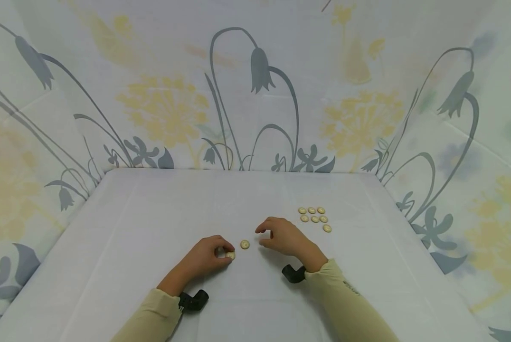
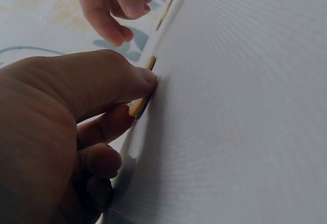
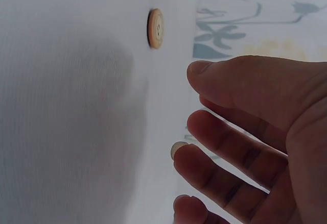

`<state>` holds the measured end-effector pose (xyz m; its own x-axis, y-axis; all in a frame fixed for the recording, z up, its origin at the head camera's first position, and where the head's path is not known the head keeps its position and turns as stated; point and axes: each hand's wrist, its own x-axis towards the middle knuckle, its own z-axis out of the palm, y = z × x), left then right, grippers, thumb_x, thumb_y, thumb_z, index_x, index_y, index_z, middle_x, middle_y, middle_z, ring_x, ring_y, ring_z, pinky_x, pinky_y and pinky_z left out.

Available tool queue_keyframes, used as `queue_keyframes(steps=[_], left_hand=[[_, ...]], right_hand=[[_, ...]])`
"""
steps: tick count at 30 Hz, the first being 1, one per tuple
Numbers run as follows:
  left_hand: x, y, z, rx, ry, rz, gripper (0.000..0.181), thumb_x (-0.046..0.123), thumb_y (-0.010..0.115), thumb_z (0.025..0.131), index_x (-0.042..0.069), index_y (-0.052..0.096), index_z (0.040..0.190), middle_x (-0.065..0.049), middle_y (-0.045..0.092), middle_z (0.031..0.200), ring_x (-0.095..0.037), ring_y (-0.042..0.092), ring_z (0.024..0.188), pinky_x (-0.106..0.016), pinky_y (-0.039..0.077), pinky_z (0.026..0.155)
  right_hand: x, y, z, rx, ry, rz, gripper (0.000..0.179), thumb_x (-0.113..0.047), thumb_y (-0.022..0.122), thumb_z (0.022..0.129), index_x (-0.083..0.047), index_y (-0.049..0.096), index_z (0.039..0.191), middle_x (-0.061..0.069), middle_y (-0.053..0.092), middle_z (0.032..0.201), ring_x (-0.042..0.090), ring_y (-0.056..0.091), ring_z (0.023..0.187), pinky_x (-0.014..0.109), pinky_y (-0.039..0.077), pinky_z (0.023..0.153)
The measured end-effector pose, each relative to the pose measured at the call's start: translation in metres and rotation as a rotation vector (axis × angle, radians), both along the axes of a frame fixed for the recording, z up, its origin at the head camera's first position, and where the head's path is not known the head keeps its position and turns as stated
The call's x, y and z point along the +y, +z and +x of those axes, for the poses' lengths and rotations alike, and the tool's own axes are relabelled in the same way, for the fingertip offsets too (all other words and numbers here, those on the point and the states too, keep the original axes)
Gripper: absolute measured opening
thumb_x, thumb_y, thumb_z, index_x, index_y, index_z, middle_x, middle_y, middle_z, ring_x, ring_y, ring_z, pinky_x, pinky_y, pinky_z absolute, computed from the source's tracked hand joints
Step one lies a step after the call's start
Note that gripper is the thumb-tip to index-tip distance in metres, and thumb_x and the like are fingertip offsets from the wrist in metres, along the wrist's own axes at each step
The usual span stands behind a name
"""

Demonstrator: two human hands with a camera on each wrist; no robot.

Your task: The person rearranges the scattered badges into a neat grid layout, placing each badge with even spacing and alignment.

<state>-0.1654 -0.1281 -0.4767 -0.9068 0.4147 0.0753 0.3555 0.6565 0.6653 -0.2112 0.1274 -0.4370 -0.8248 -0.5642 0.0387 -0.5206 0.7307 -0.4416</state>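
My left hand pinches a pale wooden button between thumb and forefinger, low over the white cloth. In the left wrist view this button shows edge-on, partly hidden by the thumb; whether it is off the cloth I cannot tell. A second button lies flat, just right of the left fingertips. The right wrist view shows the holes in this loose button. To its right hovers my right hand, fingers loosely bent, thumb apart, with nothing held.
Several matching buttons lie grouped in short rows on the cloth-covered table, beyond and right of the right hand. Flower-printed cloth walls rise at the back and both sides. Each wrist carries a black camera.
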Motion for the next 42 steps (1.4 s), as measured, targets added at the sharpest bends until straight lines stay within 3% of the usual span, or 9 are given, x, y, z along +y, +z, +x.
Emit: queue_keyframes(steps=[4,11,24,32,42], left_hand=[[0.000,0.001,0.000,0.001,0.000,0.003,0.015,0.023,0.073,0.086,0.021,0.073,0.101,0.011,0.066,0.100,-0.007,0.052,0.079,-0.023,0.044,0.070],[0.000,0.000,-0.001,0.001,-0.001,-0.003,0.016,0.024,0.073,0.086,0.020,0.073,0.101,0.010,0.066,0.100,-0.006,0.052,0.078,-0.022,0.044,0.069],[-0.001,0.000,-0.001,0.026,-0.019,-0.002,0.016,0.021,0.073,0.085,0.020,0.073,0.101,0.011,0.066,0.098,-0.005,0.052,0.077,-0.022,0.044,0.068],[0.001,0.003,0.000,0.031,-0.044,-0.034,0.017,0.019,0.072,0.085,0.019,0.073,0.102,0.011,0.065,0.098,-0.008,0.058,0.089,-0.028,0.048,0.080],[0.001,0.005,0.001,0.036,-0.043,-0.056,0.017,0.018,0.072,0.085,0.018,0.073,0.101,0.009,0.064,0.098,-0.010,0.058,0.091,-0.031,0.049,0.082]], right_hand=[[-0.006,0.001,0.001,-0.018,0.010,-0.005,0.025,-0.019,0.071,0.086,-0.014,0.072,0.111,-0.001,0.068,0.107,0.017,0.062,0.095,0.034,0.050,0.083],[-0.015,-0.002,0.001,-0.035,0.039,0.001,0.025,-0.019,0.071,0.085,-0.014,0.072,0.110,-0.001,0.068,0.107,0.015,0.061,0.089,0.033,0.049,0.079],[-0.034,-0.009,-0.001,-0.024,0.058,0.051,0.021,-0.021,0.070,0.086,-0.016,0.074,0.107,-0.003,0.068,0.103,0.013,0.061,0.092,0.033,0.050,0.082],[-0.038,-0.012,-0.001,-0.015,0.056,0.105,0.021,-0.021,0.072,0.084,-0.019,0.074,0.104,-0.007,0.066,0.100,0.011,0.060,0.090,0.030,0.049,0.080],[-0.042,-0.010,0.001,-0.006,0.056,0.134,0.018,-0.024,0.072,0.086,-0.019,0.074,0.103,-0.007,0.066,0.097,0.012,0.060,0.089,0.030,0.049,0.079]])
